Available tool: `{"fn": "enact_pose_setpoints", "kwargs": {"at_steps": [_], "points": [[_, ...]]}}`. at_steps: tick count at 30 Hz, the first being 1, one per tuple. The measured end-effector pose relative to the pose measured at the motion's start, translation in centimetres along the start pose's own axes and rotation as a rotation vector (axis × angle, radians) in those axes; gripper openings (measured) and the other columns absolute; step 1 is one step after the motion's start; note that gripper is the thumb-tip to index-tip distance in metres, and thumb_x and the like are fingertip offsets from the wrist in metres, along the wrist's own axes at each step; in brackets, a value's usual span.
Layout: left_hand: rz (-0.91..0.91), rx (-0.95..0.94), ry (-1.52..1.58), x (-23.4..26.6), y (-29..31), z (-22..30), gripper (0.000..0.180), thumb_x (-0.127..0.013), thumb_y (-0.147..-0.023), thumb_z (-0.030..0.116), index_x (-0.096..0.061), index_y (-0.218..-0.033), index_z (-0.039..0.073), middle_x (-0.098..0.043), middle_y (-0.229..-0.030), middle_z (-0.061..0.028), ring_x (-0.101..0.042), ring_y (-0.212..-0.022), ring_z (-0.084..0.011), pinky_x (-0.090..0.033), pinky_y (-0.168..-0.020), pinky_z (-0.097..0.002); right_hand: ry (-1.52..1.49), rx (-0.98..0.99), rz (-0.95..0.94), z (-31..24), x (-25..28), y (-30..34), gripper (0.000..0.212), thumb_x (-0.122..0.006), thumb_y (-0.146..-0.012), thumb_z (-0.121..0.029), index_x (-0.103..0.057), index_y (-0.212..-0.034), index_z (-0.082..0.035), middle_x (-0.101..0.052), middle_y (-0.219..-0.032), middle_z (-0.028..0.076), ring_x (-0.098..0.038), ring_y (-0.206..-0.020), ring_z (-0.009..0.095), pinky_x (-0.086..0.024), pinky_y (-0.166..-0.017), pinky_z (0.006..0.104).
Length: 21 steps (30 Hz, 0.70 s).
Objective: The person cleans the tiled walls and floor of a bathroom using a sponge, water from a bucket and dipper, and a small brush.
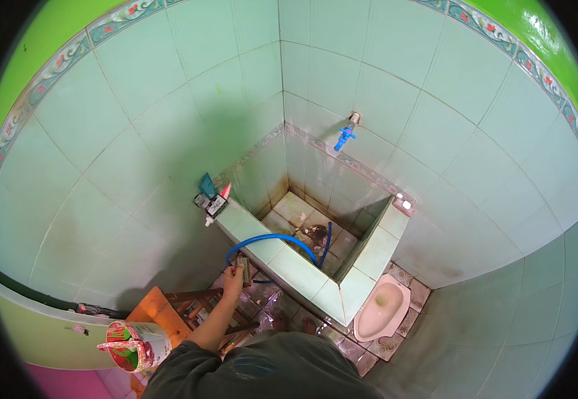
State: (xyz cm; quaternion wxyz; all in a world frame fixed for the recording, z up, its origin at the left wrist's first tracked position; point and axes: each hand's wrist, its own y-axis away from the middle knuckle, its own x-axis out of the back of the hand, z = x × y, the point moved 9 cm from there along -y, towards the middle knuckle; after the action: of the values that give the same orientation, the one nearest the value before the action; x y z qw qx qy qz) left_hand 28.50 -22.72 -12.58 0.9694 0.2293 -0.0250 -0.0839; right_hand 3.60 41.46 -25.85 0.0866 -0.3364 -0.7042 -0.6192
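Observation:
My left hand [233,275] reaches out beside the low tiled basin wall. Its fingers are closed around a small, tan-green rectangular block [244,270] that looks like a scrubbing brush. Right by the fingers, a blue hose [272,236] arches over the tiled ledge [295,274] and drops into the basin. Whether the hand also touches the hose cannot be made out. A short length of blue hose shows on the floor below. My right hand is out of view, hidden by or beyond my body.
Toiletry tubes and a small holder [210,199] stand at the ledge's left end. A blue tap [344,137] juts from the wall. A pink squat toilet [383,307] lies at right. A paint-smeared bucket [139,346] sits on a wooden stool [159,312] at my left.

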Motion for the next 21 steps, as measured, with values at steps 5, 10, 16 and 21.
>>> {"fn": "enact_pose_setpoints", "kwargs": {"at_steps": [5, 10, 16, 21], "points": [[-0.013, -0.012, -0.025, 0.0, -0.1, -0.2, 0.028, -0.056, -0.095, 0.031, -0.049, -0.101, 0.004, -0.061, -0.082, -0.01, -0.064, -0.063, -0.0196, -0.051, -0.051, -0.0318, 0.079, 0.002, 0.046, 1.9, -1.0, 0.0, 0.026, -0.058, -0.087, -0.024, -0.067, -0.096, 0.0, -0.067, -0.079, 0.019, -0.067, -0.073, 0.035, -0.052, -0.063, 0.0411], [-0.031, -0.085, -0.062, -1.0, 0.4, 1.0, 0.03, -0.057, -0.096, 0.032, -0.054, -0.1, 0.003, -0.062, -0.083, -0.0085, -0.065, -0.07, -0.0175, -0.053, -0.055, -0.0312, 0.31, 0.075, 0.184, 0.9, 1.2, 1.6, 0.027, -0.058, -0.087, -0.024, -0.067, -0.097, 0.0, -0.068, -0.082, 0.021, -0.067, -0.076, 0.037, -0.053, -0.066, 0.0423], [-0.142, -0.03, 0.157, -3.9, 3.8, 2.6, 0.034, -0.063, -0.093, 0.035, -0.059, -0.1, 0.002, -0.063, -0.084, -0.0063, -0.062, -0.067, -0.0159, -0.054, -0.059, -0.0307, -0.162, 0.885, 0.116, -26.1, 3.7, 8.7, 0.031, -0.058, -0.094, -0.025, -0.065, -0.103, 0.004, -0.069, -0.084, 0.017, -0.068, -0.077, 0.025, -0.053, -0.071, 0.0349], [-0.335, 0.01, 0.278, -3.8, 7.8, 5.3, 0.038, -0.058, -0.096, 0.037, -0.062, -0.107, 0.001, -0.067, -0.093, -0.006, -0.065, -0.076, -0.0143, -0.053, -0.069, -0.0273, -0.545, 0.843, -0.748, -45.7, -9.6, 22.2, 0.049, -0.042, -0.103, -0.035, -0.045, -0.135, 0.002, -0.063, -0.113, 0.015, -0.063, -0.104, 0.024, -0.05, -0.089, 0.037]]}}
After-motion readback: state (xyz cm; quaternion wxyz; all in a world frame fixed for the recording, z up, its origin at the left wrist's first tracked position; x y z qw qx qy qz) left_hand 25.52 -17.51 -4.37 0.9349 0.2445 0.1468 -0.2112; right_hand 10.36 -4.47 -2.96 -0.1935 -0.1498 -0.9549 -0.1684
